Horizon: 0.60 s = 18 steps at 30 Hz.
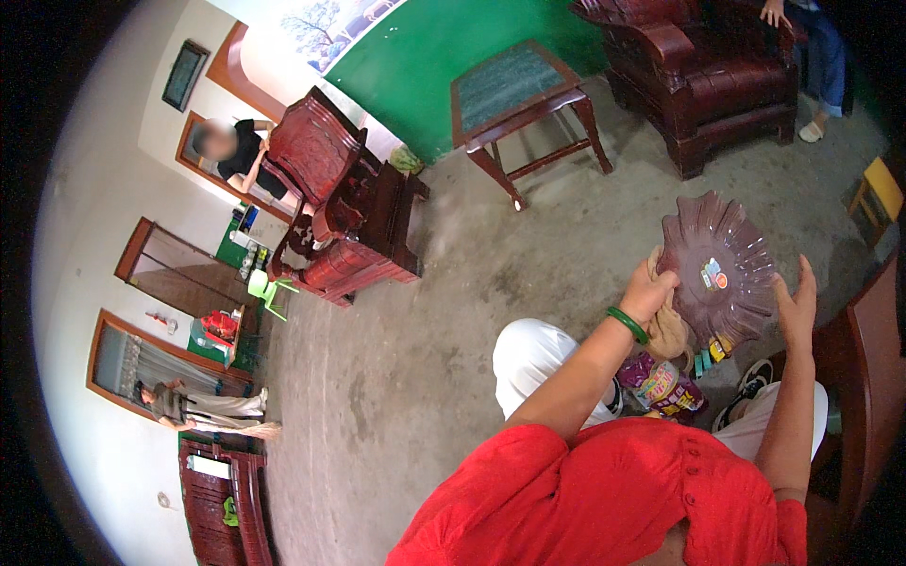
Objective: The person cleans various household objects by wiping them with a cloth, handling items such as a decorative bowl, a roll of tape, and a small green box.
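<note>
A translucent purple plate [732, 290] with a fluted, wavy rim is tilted up in front of me, stickers at its centre. My left hand [648, 293], with a green bangle on the wrist, grips its left rim. A tan cloth [667, 331] hangs from that same hand. At the opposite rim is my right hand [796, 304], thumb against the edge and a finger sticking up away from it. Below the plate, by my feet, lie a purple printed bag [669, 389] and a small yellow packet [720, 348].
A dark wooden table [517, 88] stands ahead, with armchairs [708, 92] [340, 212] on both sides. Someone sits at the far right [824, 64]. One person leans on a chair [248, 159]; another holds a broom [265, 429]. A yellow stool [881, 191] is at right.
</note>
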Motion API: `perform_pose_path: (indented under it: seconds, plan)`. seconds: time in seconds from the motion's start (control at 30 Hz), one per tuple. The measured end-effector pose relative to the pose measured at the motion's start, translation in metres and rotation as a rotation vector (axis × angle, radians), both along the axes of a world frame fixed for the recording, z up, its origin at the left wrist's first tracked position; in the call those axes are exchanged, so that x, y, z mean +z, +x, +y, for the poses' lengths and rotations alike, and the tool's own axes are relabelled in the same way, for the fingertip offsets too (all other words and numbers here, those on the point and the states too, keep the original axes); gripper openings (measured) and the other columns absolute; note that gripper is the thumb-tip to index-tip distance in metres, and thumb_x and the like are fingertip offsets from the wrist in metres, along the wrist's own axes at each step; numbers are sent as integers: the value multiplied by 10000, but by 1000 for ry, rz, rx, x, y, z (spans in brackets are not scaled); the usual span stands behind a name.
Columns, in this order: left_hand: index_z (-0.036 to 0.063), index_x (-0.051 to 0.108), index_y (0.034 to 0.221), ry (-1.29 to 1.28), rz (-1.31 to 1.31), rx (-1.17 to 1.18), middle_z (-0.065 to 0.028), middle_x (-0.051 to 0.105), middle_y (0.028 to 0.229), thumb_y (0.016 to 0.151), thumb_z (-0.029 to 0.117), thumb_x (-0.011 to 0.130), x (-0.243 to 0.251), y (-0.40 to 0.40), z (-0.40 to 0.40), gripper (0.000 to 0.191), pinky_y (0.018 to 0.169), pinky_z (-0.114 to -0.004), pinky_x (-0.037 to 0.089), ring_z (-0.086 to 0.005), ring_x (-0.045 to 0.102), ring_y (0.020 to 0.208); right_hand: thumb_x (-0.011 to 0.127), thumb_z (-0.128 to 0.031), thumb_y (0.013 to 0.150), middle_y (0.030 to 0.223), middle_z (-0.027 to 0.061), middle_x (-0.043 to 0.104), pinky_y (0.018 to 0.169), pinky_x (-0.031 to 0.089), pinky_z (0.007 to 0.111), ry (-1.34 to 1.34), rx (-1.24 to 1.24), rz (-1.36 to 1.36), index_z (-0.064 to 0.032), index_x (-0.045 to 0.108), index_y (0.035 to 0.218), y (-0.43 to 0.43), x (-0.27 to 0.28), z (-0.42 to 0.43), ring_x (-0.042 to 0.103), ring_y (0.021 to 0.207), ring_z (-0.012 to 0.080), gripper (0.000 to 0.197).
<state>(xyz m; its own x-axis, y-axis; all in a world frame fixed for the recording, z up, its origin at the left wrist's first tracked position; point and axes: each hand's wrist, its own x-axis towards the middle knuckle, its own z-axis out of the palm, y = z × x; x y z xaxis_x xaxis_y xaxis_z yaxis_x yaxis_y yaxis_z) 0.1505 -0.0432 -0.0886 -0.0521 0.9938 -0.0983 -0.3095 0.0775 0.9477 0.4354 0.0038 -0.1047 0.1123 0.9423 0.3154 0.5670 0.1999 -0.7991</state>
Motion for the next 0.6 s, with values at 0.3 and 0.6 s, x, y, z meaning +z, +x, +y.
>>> perform_pose_path:
  seconds: [0.3, 0.6]
  plan:
    - [-8, 470, 1344, 100, -100, -185, -71, 603, 1198, 798, 7, 546, 38, -21, -11, 551, 912, -291, 477, -157, 588, 1038, 709, -384, 844, 1229, 158, 594, 866, 539, 412, -645, 185, 920, -45, 469, 1344, 7, 16, -24, 627, 1048, 306, 651]
    - [76, 608, 1226, -60, 32, 11, -31, 653, 1131, 906, 204, 659, 53, -20, 10, 349, 863, -317, 488, -148, 606, 1012, 598, -71, 827, 1081, 218, 625, 674, 606, 511, -879, 413, 1005, -10, 387, 1254, 19, 38, -41, 682, 861, 407, 479]
